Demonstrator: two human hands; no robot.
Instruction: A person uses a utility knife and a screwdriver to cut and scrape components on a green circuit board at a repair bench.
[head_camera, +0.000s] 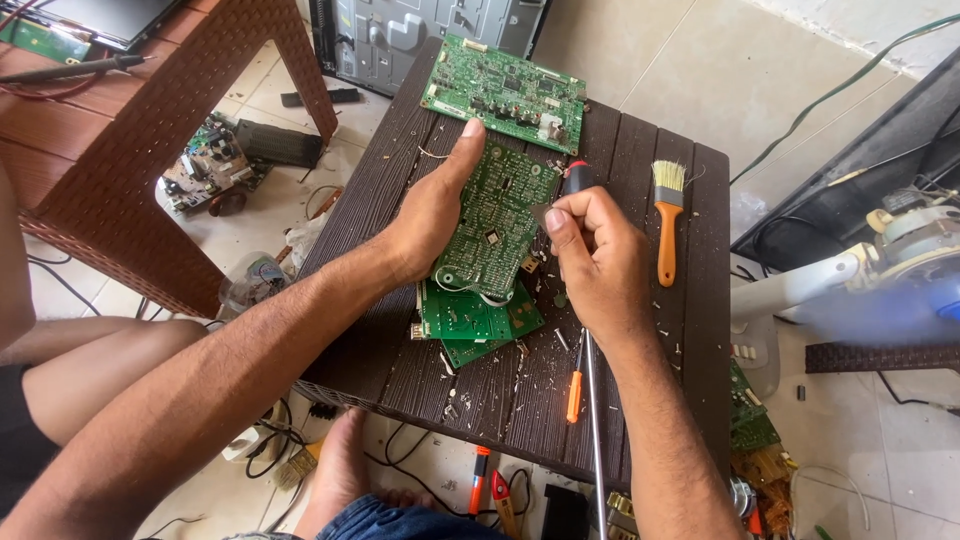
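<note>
My left hand (430, 210) rests on the left edge of a green circuit board (500, 225), thumb stretched along its top corner, pressing it down on a dark slatted table (660, 330). My right hand (595, 260) is closed around a small tool with a red and black tip (575, 178), held at the board's right edge. Under that board lie two more green boards (475, 320). Another green circuit board (505, 92) sits at the table's far edge.
An orange-handled brush (667, 220) lies on the right of the table. A long screwdriver with an orange handle (578, 385) lies near the front edge. Debris covers the tabletop. A brown wicker table (130, 140) stands left, boards and cables lie on the floor, and a white device (880, 260) is at right.
</note>
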